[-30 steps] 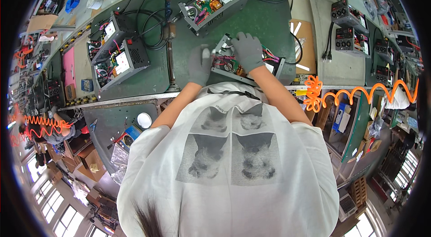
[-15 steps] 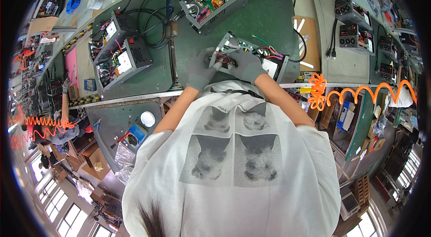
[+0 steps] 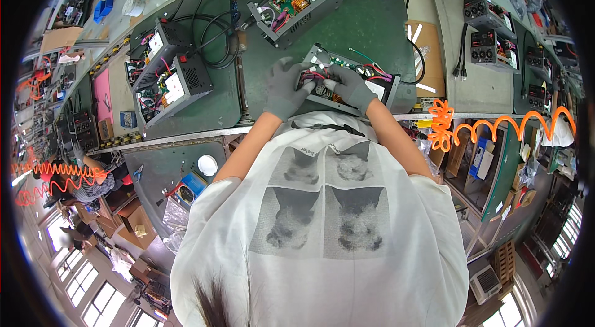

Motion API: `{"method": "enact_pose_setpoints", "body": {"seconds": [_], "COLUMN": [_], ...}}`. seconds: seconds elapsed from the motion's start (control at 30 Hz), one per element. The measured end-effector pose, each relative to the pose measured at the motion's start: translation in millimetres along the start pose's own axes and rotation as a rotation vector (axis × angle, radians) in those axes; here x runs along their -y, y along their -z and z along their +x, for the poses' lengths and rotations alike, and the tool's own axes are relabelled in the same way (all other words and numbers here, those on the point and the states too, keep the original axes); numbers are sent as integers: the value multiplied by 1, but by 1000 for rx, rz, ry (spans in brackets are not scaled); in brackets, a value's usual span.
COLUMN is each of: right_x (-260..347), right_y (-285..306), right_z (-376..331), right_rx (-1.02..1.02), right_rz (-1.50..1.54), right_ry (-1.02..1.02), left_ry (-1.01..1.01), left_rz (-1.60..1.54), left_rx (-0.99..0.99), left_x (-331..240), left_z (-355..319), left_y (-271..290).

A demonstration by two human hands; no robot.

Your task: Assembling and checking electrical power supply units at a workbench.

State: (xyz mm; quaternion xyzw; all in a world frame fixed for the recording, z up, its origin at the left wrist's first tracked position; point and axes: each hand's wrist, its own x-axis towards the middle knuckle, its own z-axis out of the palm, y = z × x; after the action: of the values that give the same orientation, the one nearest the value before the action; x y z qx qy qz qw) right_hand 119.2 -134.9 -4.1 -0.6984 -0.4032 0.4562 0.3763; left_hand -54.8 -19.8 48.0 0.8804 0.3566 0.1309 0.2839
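Both of my hands wear grey gloves and work at the left end of an open black electronics chassis [image 3: 388, 96] on the green bench mat. Inside it are a green circuit board, coloured leads and a white panel. Thumb and fingers of my left hand [image 3: 286, 87] are closed on dark and red wires [image 3: 316, 75] at that end. My right hand [image 3: 351, 88] reaches over the near wall of the chassis, its thumb and fingers pinching the same bundle from the right. The fingertips partly hide the wires, so their ends cannot be made out.
Another open chassis [image 3: 297, 8] lies farther back, and two more [image 3: 195, 76] stand at the left beside coiled black cable [image 3: 214, 42]. At the right are finished-looking units [image 3: 486, 48] and an orange coiled hose [image 3: 441, 126]. A person [image 3: 93, 181] works at the far left.
My hands have shifted slightly to the right. The left hand's fingers are raised and more spread at the knuckles, and more of the red wires shows between the hands.
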Motion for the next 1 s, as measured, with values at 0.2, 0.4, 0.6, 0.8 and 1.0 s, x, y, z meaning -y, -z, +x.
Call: {"method": "enact_pose_setpoints", "body": {"seconds": [0.2,0.4,0.6,0.8,1.0], "right_x": [18,-1,22,65,75], "right_y": [1,-7,-3,4,-3], "right_z": [-1,6,-2,-8,-1], "right_rx": [107,-131,-164,-139,-47], "right_rz": [138,135,-125,-535,-751], "right_ry": [-14,31,52,36,49], "left_ry": [-125,229,297,282,62], "left_rz": [-109,-753,-667,-909,-354], "left_rx": [-52,-73,135,102,76], "left_x": [1,19,7,17,20], "left_z": [4,-5,-1,-7,-9], "left_y": [-3,-14,5,-9,-15]}}
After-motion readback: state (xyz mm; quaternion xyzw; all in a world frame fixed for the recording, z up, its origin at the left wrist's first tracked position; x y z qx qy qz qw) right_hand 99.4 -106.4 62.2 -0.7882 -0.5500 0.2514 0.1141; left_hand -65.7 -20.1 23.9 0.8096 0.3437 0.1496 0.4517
